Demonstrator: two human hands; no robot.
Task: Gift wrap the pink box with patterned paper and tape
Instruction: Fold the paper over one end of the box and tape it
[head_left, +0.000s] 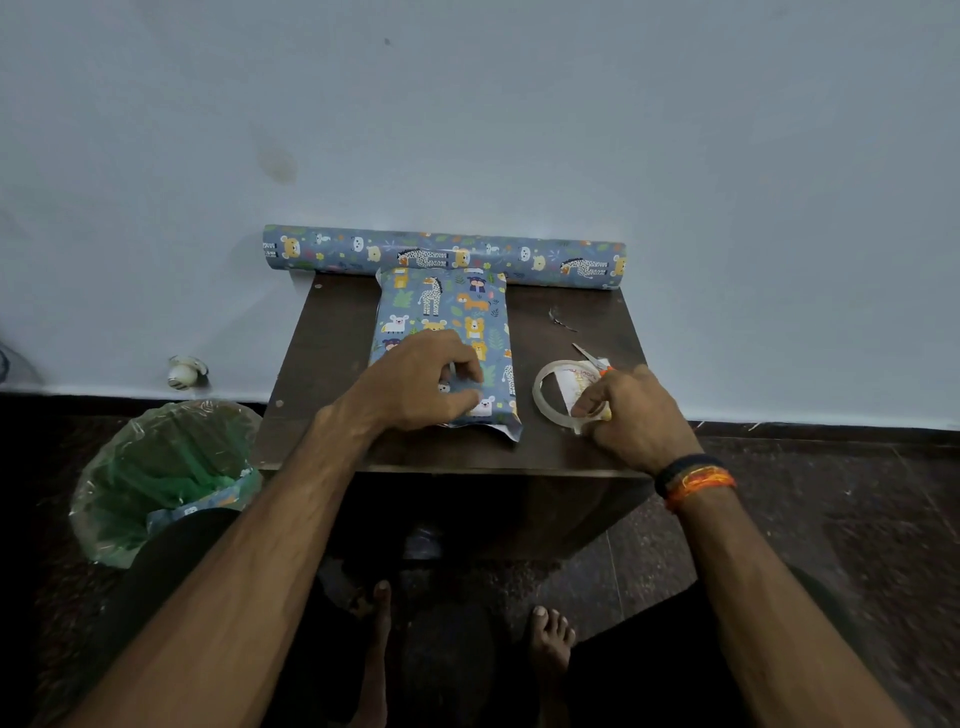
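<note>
Head view: nearest me I see two bare feet (550, 644) on the dark floor (831, 519), under both forearms. The right wrist carries a black and orange band (693, 480). Beyond it, the right hand (631, 413) rests on the near right part of the small dark table (332, 332), its fingers curled around the near edge of a clear tape roll (563, 392); I read that as a grip on the roll. A scrap of printed paper lies inside the ring of the roll, under the fingertips. Just past the right hand, orange-handled scissors (592, 358) lie with the blades pointing away and to the left.

The left hand (415, 382) sits to the left of the right one, fingers bent, pressing down on the near end of the box (441, 322), which is already covered in blue animal-print paper. I cannot tell whether the fingers pinch anything or only press. The box lies flat, running away from the left hand toward the wall (467, 130), with a loose flap of paper sticking out at its near right corner.

To the left of the left forearm, on the floor, stands a bin (161, 467) lined with a clear bag and holding paper offcuts.

Farthest out, past the box, the paper roll (545, 262) lies crosswise along the wall.
</note>
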